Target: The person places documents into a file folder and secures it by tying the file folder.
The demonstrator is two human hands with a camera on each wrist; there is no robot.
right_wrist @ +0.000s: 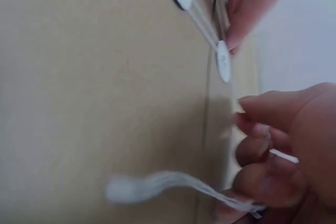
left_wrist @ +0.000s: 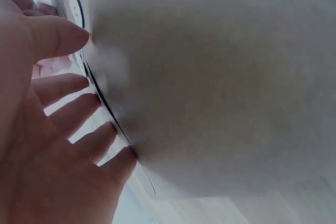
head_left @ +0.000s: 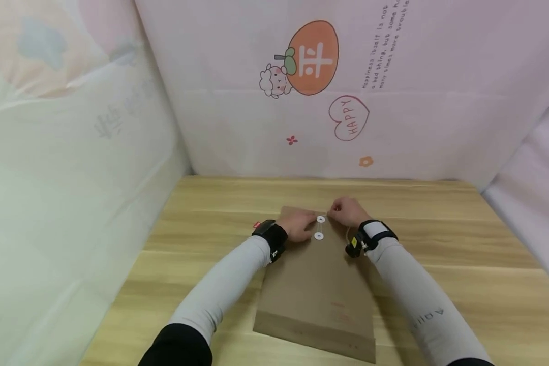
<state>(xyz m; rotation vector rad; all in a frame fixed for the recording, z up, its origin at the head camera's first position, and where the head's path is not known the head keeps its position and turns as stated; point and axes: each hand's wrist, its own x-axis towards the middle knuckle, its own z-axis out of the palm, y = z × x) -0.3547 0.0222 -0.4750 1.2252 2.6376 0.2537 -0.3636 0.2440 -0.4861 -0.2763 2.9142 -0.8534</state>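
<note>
A brown kraft-paper document envelope point(head_left: 317, 284) lies on the table with its flap end away from me. Two white button discs sit near that end, an upper disc point(head_left: 321, 219) and a lower disc point(head_left: 318, 236), with white string running between them. My left hand point(head_left: 296, 225) rests on the envelope left of the discs, its fingertips point(left_wrist: 126, 156) along the flap edge and its thumb close by a disc. Just right of the upper disc, my right hand point(head_left: 347, 211) pinches the white string point(right_wrist: 173, 176), whose frayed end hangs out below the curled fingers.
The wood-grain table point(head_left: 201, 203) extends on both sides of the envelope. Behind it hangs a pale printed cloth point(head_left: 238, 127), and another cloth point(head_left: 73, 203) stands along the left. A small red tag point(head_left: 256, 224) shows beside the left wrist.
</note>
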